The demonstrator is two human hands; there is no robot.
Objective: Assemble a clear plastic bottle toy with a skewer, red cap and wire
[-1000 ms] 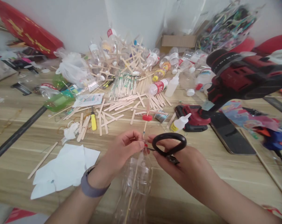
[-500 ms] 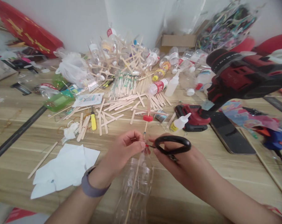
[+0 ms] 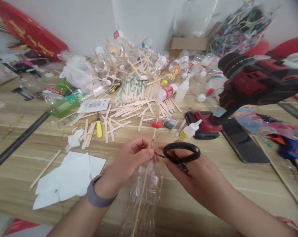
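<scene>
Done: wooden rod (image 3: 142, 192) inside clear bottle (image 3: 152, 194) at counter's (image 3: 250, 177) near side, red cap (image 3: 156, 124) and crossed sticks (image 3: 157, 113) beyond the mouth; neck work looks unfinished, left hand (image 3: 135, 154) fingers pinching there (item too small to tell), right hand (image 3: 192, 169) gripping black-handled scissors (image 3: 181, 145)

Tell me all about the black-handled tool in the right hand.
The black-handled tool shows one rounded, plastic-looking loop, jutting up from the right hand, which grips it. A thin dark shaft points toward the left hand, near the small red piece by the clear bottle; contact there is unclear. The hand hides the rest.
</scene>
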